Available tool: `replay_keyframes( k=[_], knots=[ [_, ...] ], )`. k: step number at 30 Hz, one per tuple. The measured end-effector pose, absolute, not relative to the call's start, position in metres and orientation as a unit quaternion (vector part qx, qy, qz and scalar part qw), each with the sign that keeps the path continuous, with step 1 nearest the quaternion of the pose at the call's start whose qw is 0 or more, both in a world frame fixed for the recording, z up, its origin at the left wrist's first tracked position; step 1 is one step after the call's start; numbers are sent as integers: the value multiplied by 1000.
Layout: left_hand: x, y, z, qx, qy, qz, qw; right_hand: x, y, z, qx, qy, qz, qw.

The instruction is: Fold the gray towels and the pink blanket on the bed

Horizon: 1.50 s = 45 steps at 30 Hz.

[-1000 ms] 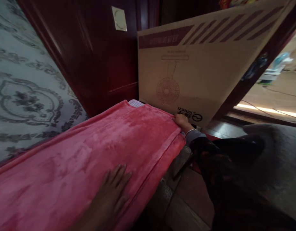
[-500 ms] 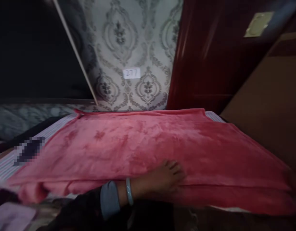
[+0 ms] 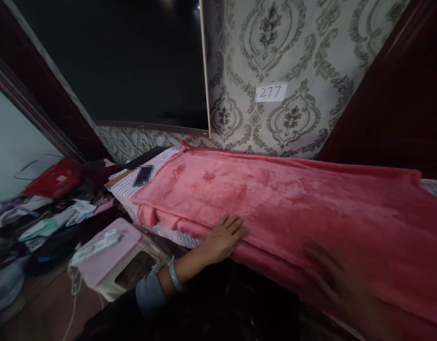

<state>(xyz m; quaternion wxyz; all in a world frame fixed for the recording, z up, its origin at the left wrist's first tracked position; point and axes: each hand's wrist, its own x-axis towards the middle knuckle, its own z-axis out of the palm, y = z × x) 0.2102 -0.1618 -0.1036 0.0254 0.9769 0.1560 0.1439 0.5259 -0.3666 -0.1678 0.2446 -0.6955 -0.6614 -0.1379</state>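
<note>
A pink-red plush blanket (image 3: 275,199) lies spread over a long surface covered with a striped cloth (image 3: 128,192). My left hand (image 3: 223,239), with a pale bangle (image 3: 173,276) on its wrist, rests flat on the blanket near its front edge, fingers stretched out. Farther right, my right hand (image 3: 341,279) is blurred by motion over the front part of the blanket. Its fingers look extended and apart, with nothing seen in them. Whether the right hand touches the fabric I cannot tell. Near the blanket's left end, a dark pixelated patch (image 3: 143,175) covers something on the striped cloth.
Behind the blanket stand a large dark screen (image 3: 133,61) and a patterned wall with a paper label (image 3: 271,92) reading 277. At left, a pink-and-white stool (image 3: 113,251) carries a power strip (image 3: 97,246). Piled clothes (image 3: 58,222) and a red bag (image 3: 57,177) lie beyond it.
The view has swung left, bringing the stool, clothes and red bag into sight. My left hand still lies on the blanket's front edge. My right hand now shows over the blanket.
</note>
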Motion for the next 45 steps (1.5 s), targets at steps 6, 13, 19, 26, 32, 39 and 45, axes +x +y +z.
replay_keyframes(
  k=[6, 13, 19, 26, 32, 39, 45],
  knots=[
    [158, -125, -110, 960, 249, 128, -1, 489, -348, -177, -675, -680, -179, 223],
    [105, -86, -105, 933, 336, 128, -31, 487, -339, -179, -660, -700, -191, 197],
    [72, -61, -100, 919, 370, 138, -8, 468, -323, -169, -669, -692, -203, 180],
    [33, -40, -95, 878, 448, 165, -37, 420, -283, -165, -664, -700, -195, 178],
    [-16, -15, -88, 824, 535, 174, -60, 388, -247, -163, -640, -714, -206, 197],
    [-41, 7, -90, 803, 539, 254, -15, 361, -224, -153, -618, -734, -210, 189],
    [-55, 11, -92, 760, 607, 229, -36, 350, -213, -159, -613, -749, -192, 160]
  ],
)
